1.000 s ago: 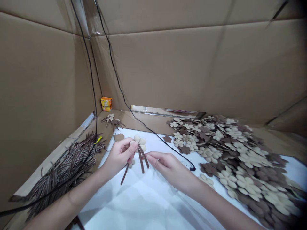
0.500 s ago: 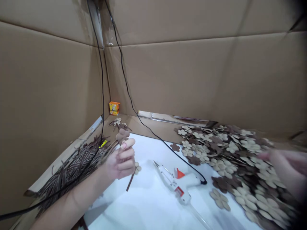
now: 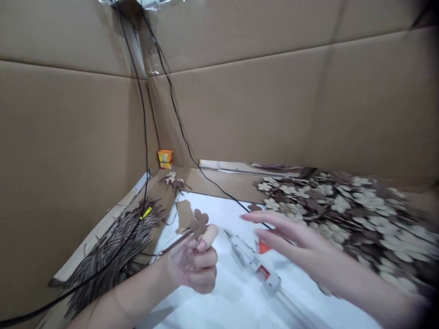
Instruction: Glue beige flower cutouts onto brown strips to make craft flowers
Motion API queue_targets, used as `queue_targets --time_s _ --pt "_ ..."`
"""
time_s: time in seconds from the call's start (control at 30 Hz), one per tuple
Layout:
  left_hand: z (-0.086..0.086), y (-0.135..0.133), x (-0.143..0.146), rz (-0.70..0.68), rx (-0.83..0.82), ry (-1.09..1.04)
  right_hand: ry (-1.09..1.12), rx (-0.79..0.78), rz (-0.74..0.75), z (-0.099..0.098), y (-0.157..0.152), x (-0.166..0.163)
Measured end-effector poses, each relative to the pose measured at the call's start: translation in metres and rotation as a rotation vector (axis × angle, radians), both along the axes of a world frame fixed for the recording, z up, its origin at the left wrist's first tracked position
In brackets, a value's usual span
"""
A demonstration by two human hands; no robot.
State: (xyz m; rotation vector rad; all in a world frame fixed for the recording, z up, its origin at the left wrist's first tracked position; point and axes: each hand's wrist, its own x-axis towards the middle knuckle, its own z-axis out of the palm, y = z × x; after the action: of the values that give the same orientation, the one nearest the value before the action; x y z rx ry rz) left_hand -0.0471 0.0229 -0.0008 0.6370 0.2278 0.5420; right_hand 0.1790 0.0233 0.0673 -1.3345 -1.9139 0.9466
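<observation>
The left hand point(image 3: 194, 265) is clenched, its thumb pressing a brown felt flower point(image 3: 199, 224) upright, with a brown strip point(image 3: 176, 241) running off toward 9 o'clock; they may be joined, but the view can't settle it. The right hand point(image 3: 291, 242) is open and blurred, its fingers spread above a hot glue gun point(image 3: 254, 260). A small bunch of assembled flower stems point(image 3: 172, 181) lies at 11 o'clock. A large heap of loose felt flowers point(image 3: 343, 205) remains at 2 o'clock, and a bundle of strips point(image 3: 113, 242) at 8 o'clock.
</observation>
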Motion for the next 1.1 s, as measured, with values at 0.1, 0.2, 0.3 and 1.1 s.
queue_targets --time_s 0.1,0.2,0.3,1.1 --pt "-0.007 -0.009 0.012 -0.131 -0.044 -0.139 0.223 -0.26 0.297 -0.001 0.005 -0.045" --pt "-0.006 -0.013 0.018 -0.167 -0.041 -0.219 0.403 -0.415 0.425 -0.009 0.01 -0.061" --pt "-0.001 -0.01 0.021 -0.246 0.045 -0.104 0.396 -0.437 0.376 -0.01 0.011 -0.059" --pt "0.022 -0.006 0.011 0.308 0.382 0.643 -0.116 -0.027 0.246 -0.008 0.027 -0.026"
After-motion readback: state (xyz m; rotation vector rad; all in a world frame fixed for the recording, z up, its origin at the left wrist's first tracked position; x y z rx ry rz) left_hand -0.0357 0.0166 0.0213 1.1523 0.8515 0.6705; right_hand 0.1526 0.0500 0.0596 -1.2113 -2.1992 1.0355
